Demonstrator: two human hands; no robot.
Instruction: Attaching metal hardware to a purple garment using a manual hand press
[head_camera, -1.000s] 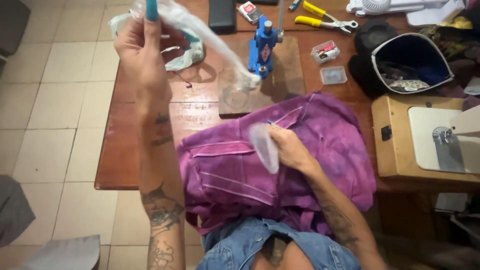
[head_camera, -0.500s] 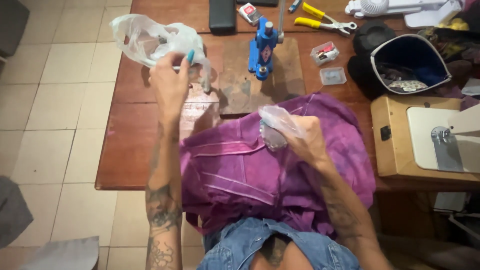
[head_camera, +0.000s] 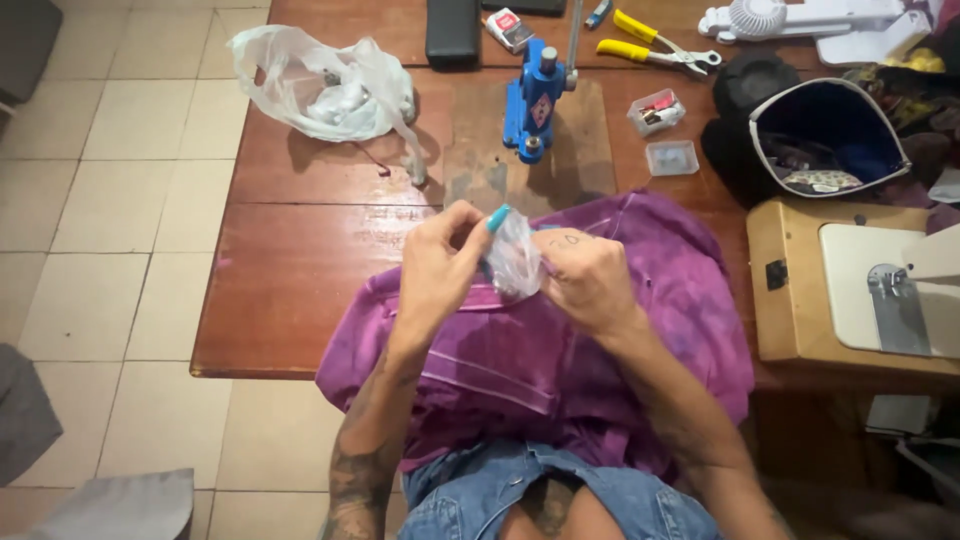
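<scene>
Small clear plastic bag (head_camera: 516, 262) sits pinched between both hands, above the purple garment (head_camera: 560, 340). Left hand (head_camera: 440, 265) grips its left edge with fingertips; right hand (head_camera: 585, 280) clamps its right side. Blue press tool (head_camera: 535, 100) stands beyond the hands.

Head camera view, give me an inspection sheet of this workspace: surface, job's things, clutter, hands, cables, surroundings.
Surface: brown wooden table, worn patch under the blue hand press.
Job's things: small clear plastic bag over a purple garment.
Clutter: crumpled white plastic bag, yellow-handled pliers, two small clear boxes, open dark pouch, sewing machine.
Hands: left hand and right hand both pinch the small bag.
Cables: nothing seen.
Surroundings: pale tiled floor.
</scene>
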